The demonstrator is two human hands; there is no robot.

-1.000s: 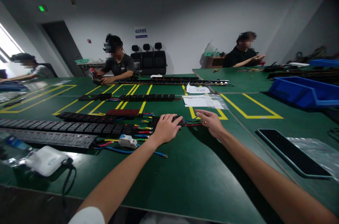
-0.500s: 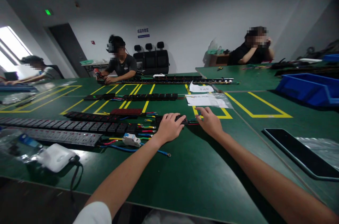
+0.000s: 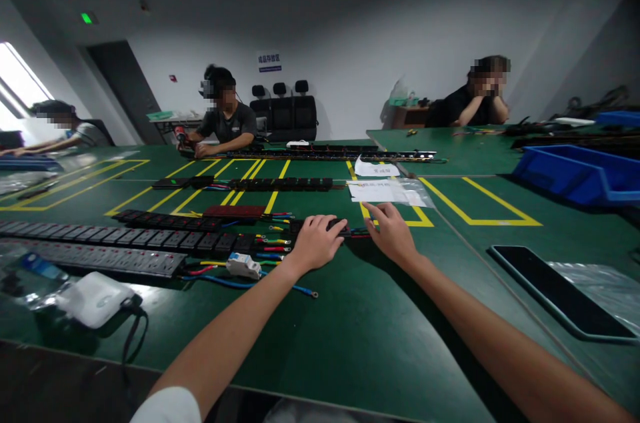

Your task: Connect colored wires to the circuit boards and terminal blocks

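Note:
My left hand (image 3: 317,241) lies curled over a small black socket module (image 3: 336,225) on the green table (image 3: 360,329), gripping its end. My right hand (image 3: 391,231) rests just to the right of it with fingers stretched out over the red, green and blue wires (image 3: 361,233) that leave the module; whether it pinches a wire I cannot tell. Left of my hands lie coloured wires with ring lugs (image 3: 274,244) and a small white circuit breaker (image 3: 242,265).
Long black power strips (image 3: 125,239) lie in rows at left, with a white pouch (image 3: 93,299) at the near left edge. Papers in plastic (image 3: 387,191) lie beyond my hands. A blue bin (image 3: 580,173) and black tray (image 3: 555,289) sit right. Other people sit at the far tables.
My right hand has slid left toward the module and the wires. The left hand has stayed on the module. The person at the far right has raised a hand to the face.

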